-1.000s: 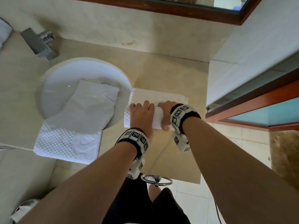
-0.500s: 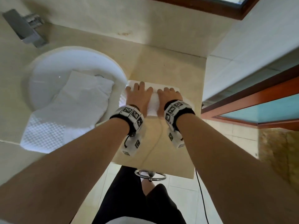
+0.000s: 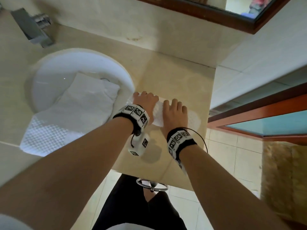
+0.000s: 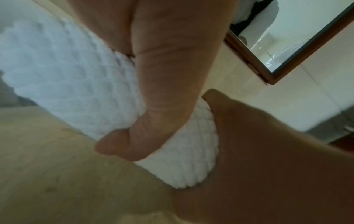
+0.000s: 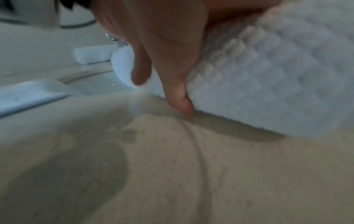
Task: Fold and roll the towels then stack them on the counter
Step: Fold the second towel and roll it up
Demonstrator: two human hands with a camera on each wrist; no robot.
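A white waffle towel (image 3: 157, 114), rolled into a cylinder, lies on the beige counter (image 3: 174, 75) just right of the sink. Both hands lie on top of it side by side. My left hand (image 3: 146, 102) holds the roll's left part, its thumb (image 4: 164, 98) curled against the near side of the roll (image 4: 67, 75). My right hand (image 3: 174, 112) holds the right part, and its thumb (image 5: 178, 91) is tucked at the base of the roll (image 5: 268, 83). A second white towel (image 3: 74, 113), folded flat, lies half in the sink and half over the counter's front.
The round white sink (image 3: 49, 72) and a chrome faucet (image 3: 33, 29) are to the left. A wood-framed mirror (image 3: 232, 12) hangs on the back wall. A side wall (image 3: 249, 63) bounds the counter on the right. A chrome towel ring (image 3: 152, 186) hangs below the counter's front edge.
Both hands have rolled the towel away from me. The flat strip that showed beyond the fingers is gone into the roll. The roll now lies slightly slanted, with its right end nearer.
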